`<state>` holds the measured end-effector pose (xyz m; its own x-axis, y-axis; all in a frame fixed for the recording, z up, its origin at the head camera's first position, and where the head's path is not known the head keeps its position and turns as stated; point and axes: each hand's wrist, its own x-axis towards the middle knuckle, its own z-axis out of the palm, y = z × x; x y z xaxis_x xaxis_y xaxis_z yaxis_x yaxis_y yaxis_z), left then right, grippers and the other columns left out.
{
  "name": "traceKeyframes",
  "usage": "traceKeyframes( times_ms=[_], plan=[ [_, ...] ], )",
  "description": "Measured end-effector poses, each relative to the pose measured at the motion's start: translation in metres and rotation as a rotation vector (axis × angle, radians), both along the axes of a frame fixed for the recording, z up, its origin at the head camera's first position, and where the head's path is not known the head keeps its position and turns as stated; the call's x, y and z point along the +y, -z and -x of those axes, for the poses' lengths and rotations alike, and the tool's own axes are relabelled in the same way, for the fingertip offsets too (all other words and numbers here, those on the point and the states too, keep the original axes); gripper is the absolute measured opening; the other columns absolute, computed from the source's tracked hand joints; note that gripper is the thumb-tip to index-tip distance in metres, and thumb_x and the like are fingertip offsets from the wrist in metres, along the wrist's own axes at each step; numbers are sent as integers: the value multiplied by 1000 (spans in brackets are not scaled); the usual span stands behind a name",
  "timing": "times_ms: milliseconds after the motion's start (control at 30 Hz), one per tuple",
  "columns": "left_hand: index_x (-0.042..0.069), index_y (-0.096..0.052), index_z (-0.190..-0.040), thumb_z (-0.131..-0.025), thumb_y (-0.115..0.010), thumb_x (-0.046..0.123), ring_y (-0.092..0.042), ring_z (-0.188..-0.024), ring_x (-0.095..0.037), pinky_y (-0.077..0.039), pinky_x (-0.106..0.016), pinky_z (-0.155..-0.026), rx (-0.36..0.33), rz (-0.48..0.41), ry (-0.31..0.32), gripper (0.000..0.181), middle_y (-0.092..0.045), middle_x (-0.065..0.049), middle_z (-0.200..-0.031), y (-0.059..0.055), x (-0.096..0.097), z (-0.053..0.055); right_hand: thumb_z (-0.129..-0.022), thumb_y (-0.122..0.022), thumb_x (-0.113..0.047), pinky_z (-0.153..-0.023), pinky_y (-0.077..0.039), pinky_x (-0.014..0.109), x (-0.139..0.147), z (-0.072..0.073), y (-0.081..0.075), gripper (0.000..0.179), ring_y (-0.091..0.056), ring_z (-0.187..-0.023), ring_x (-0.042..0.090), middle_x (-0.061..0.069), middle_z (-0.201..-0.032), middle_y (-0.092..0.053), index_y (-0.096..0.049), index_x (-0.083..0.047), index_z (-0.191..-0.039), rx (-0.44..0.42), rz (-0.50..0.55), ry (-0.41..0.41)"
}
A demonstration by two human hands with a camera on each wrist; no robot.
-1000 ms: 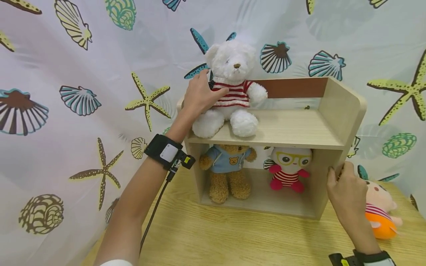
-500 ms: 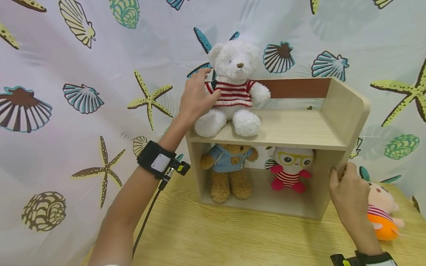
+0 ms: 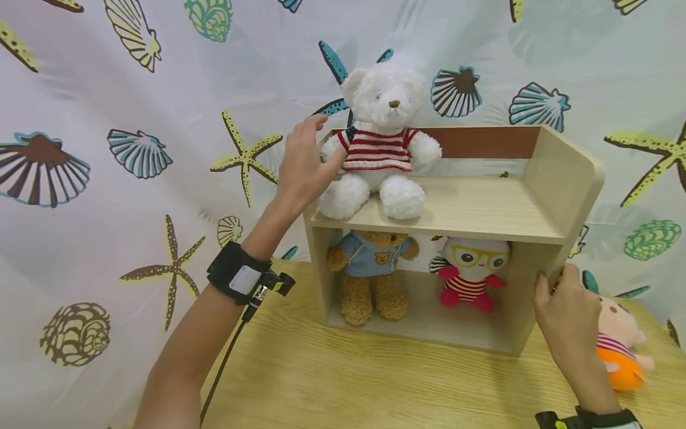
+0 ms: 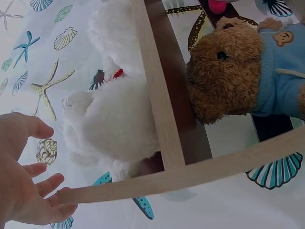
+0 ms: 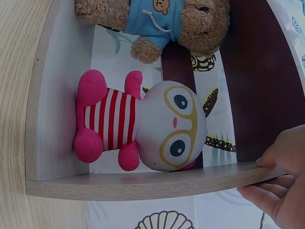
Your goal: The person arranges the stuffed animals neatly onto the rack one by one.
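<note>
A white teddy bear [image 3: 377,149] in a red-striped sweater sits on the top left of a pale wooden shelf unit [image 3: 482,199]. My left hand [image 3: 305,164] is beside its arm, fingers spread, holding nothing. In the left wrist view the fingertips are right at the rounded end of the side panel [image 4: 119,188]. My right hand [image 3: 570,313] grips the right side panel, thumb inside and fingers outside, as the right wrist view shows. Below stand a brown teddy bear [image 3: 370,256] in a blue hoodie and a plush doll [image 3: 466,289] with yellow glasses.
A plush toy [image 3: 619,342] with an orange bottom lies on the wooden table [image 3: 321,381], right of the shelf unit. Behind hangs a white curtain [image 3: 187,119] printed with shells and starfish. A cable [image 3: 227,363] trails from the left wrist strap.
My left hand has let go of the white teddy bear and drawn back to the left. The bear stays seated on the top shelf. My right hand keeps its grip on the side panel.
</note>
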<state>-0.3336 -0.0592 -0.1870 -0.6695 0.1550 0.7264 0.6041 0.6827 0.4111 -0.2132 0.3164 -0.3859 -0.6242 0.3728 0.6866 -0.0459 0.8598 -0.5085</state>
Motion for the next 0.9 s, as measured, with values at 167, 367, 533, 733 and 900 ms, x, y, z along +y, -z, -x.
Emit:
traceKeyframes(
  times_ms=[167,367,533,733,900],
  plan=[
    [6,-45,-146,-94,-66,22,-41,-133,-31,-40,-45,-102,-10,-18,-6,58,-50,-14,-140,8,-11,-6,-96,-58,-10,-51,-43,66,-1,0,1,28,-53,-61,60,39,-73,-55,-50,17,-99,10,-8,-1],
    [6,-41,-148,-95,-65,29,-39,-134,-29,-38,-45,-104,-23,-72,9,63,-45,-13,-145,22,-26,-15,-95,-59,-10,-51,-41,67,0,2,1,27,-51,-57,60,36,-67,-52,-50,15,-98,36,-21,11],
    [7,-32,-153,-96,-64,36,-39,-136,-28,-37,-46,-106,-67,-102,67,71,-40,-14,-149,36,-37,-21,-95,-59,-9,-45,-41,63,3,1,1,27,-52,-53,56,32,-65,-51,-50,16,-98,41,-22,10],
    [8,-26,-156,-96,-64,38,-38,-137,-30,-36,-48,-107,-202,-149,121,77,-38,-15,-150,61,-48,-24,-94,-60,-8,-43,-42,61,4,1,2,28,-53,-54,56,34,-67,-52,-50,18,-99,33,-23,-2],
    [7,-23,-157,-95,-67,37,-38,-138,-34,-35,-48,-109,-286,-175,141,82,-38,-17,-150,81,-55,-22,-94,-60,-8,-44,-41,64,3,2,2,27,-51,-52,57,34,-65,-51,-51,17,-97,52,-27,-8]
  ],
)
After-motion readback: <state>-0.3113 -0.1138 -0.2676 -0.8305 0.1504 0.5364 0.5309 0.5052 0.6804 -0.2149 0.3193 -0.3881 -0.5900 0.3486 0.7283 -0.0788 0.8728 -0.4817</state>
